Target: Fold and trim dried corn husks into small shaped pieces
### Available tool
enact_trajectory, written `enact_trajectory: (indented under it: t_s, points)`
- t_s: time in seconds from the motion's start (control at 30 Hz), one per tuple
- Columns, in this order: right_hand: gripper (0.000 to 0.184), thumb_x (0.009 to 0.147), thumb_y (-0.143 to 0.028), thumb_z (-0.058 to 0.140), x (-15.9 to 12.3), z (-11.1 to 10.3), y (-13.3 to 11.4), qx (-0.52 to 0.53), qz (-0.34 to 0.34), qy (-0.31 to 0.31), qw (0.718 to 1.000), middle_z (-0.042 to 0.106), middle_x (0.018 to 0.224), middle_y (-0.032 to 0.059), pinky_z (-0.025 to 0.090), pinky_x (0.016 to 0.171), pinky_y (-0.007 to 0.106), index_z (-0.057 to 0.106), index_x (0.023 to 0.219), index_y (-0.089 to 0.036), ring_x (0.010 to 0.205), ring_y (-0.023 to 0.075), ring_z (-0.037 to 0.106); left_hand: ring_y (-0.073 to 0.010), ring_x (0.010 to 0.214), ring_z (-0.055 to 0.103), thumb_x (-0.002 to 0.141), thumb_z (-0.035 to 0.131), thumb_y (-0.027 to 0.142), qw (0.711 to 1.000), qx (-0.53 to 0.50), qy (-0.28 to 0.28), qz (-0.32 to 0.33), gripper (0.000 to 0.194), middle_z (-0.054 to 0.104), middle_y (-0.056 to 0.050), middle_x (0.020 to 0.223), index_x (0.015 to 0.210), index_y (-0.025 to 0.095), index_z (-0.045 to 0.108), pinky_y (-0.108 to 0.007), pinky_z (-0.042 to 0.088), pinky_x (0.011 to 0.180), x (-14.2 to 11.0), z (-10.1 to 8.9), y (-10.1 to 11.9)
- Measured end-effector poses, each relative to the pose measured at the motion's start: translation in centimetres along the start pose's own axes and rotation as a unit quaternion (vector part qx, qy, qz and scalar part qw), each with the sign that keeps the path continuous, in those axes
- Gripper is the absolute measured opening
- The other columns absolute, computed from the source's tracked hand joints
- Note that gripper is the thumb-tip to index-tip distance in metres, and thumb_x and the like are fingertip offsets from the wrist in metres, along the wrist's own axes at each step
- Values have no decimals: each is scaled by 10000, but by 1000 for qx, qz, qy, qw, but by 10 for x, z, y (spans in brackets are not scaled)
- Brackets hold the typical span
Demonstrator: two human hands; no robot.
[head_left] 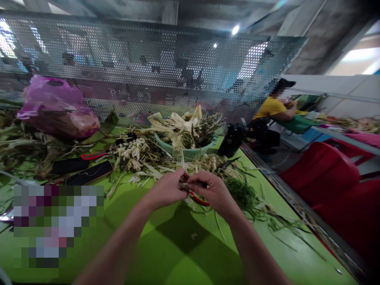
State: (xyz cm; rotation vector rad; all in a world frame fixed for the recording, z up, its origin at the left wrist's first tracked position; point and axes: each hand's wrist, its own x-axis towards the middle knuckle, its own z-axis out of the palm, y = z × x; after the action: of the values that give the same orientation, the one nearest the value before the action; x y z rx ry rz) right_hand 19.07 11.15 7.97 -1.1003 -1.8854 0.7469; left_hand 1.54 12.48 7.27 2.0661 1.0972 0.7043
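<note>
My left hand (169, 188) and my right hand (212, 192) meet above the green table, fingers pinched together. Between them is a thin, pale strip of dried husk (183, 160), rising from the fingertips towards a frayed pale bunch. The fingers partly cover the strip, so its lower end is hidden. Just under the right hand, a curved red handle (199, 199) shows, perhaps of scissors; the rest is hidden. Beyond the hands stands a light green basket (192, 153) heaped with dried husks (185, 122).
Left lie a purple plastic bag (57, 107), a dark phone-like slab (89, 173) and a red-handled tool (93, 156). Green strands (243, 196) lie right, near a black object (231, 139). A perforated metal screen (148, 71) borders the back. A person in yellow (271, 107) sits beyond red chairs (323, 170).
</note>
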Motion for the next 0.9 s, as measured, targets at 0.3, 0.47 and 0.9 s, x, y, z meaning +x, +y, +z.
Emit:
enact_trajectory:
  t_s: [0.3,0.47,0.9]
  points:
    - [56,763,-244,653,-1,4,0,-14,12,-9,1000,625,735,17,397,632,265,685,781,-202,692,164,557,-152,686,505,641,524,165,999,47,-2,17,223,586,-6,794,859,205,494,-253,300,559,-2,-3,5]
    - [67,768,-182,614,-4,7,-2,-39,-14,3,999,630,769,17,412,664,265,671,785,-211,719,165,571,-146,626,465,643,539,178,997,79,-2,1,198,562,-8,743,834,206,490,-264,257,533,-2,-2,5]
    - [195,831,-123,500,-7,10,-16,-120,-62,-48,990,612,849,48,415,682,264,662,887,-215,770,169,569,-156,668,518,685,546,209,998,55,1,24,180,603,-22,794,858,201,498,-256,301,567,-2,0,2]
